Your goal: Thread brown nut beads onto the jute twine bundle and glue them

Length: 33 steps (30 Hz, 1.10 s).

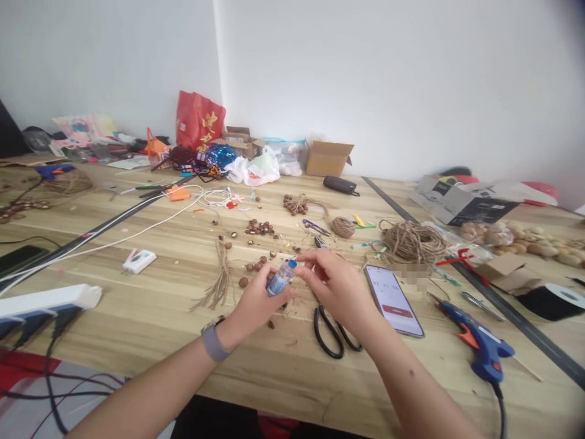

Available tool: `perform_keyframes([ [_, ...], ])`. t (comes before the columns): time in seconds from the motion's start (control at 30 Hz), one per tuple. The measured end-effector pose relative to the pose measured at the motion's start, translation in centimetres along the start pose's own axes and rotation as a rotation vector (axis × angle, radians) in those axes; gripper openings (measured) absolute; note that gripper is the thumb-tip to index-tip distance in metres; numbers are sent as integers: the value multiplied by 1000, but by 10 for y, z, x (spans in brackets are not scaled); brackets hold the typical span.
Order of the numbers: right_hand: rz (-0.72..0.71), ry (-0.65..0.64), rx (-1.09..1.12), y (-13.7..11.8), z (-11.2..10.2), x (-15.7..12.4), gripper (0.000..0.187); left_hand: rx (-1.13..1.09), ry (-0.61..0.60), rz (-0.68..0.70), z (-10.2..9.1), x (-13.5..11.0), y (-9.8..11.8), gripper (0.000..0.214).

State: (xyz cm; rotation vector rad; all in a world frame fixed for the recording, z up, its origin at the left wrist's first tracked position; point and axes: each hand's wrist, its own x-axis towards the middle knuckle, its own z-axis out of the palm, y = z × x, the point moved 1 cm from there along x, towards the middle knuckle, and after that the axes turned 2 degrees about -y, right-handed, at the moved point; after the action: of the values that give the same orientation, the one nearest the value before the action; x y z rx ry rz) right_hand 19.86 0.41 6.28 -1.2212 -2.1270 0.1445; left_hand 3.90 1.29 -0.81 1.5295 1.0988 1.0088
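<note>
- The left hand is closing around the bottle, thumb and fingers wrapping its lower body and tilting its top up and to the right.
- The right hand is pinching the blue cap between thumb and forefinger; the other fingers are curling loosely behind.
- The bottle is hanging just above the table, between both hands and clear of the surface.
- Step in hand, as judged: the cap is being worked at the bottle's top while the left hand is acting as the clamp.
- Any further move on the cap is calling for a firm left grip, a fingertip-only pinch and the top kept pointing upward, so nothing is spilling.
- Scissors are lying just below and right of the bottle, handles toward the person.
- A phone is lying face up further right of the bottle; a glue gun is lying beyond it.
- Brown nuts are lying scattered behind the bottle; a twine coil is sitting behind and to the right.
- Writing: the bottle label is showing too small to read; the phone is showing digits and a red button, not legible; a red bag, far behind the bottle, is carrying gold characters that cannot be made out.
</note>
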Motion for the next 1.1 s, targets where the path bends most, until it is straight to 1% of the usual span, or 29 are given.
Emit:
perform_keyframes([
  [0.13,-141,13,-16,0,-1,1,19,114,46,37,0,0,-3,24],
  [0.27,-235,-26,-176,1,-6,1,22,214,58,71,-1,-1,-5,23],
  [0.4,-332,-95,-359,-3,-11,3,21,192,27,79,-1,-3,-4,26],
  [0.5,-377,-135,-465,-7,-15,7,19,180,26,88,-2,-3,-3,26],
  [0.6,-428,-192,-549,-10,-21,12,16,175,8,94,-2,-4,-1,26],
  [0.7,-505,-285,-618,-12,-27,17,12,157,-37,96,-2,-5,1,25],
  [0.83,-610,-375,-682,-11,-33,22,13,145,-90,109,-1,-6,1,26],
  [0.97,-628,-424,-720,-10,-31,25,12,114,-120,114,0,-6,0,27],
  [1.1,-624,-413,-758,-13,-28,25,15,86,-129,103,0,-6,0,28],
])
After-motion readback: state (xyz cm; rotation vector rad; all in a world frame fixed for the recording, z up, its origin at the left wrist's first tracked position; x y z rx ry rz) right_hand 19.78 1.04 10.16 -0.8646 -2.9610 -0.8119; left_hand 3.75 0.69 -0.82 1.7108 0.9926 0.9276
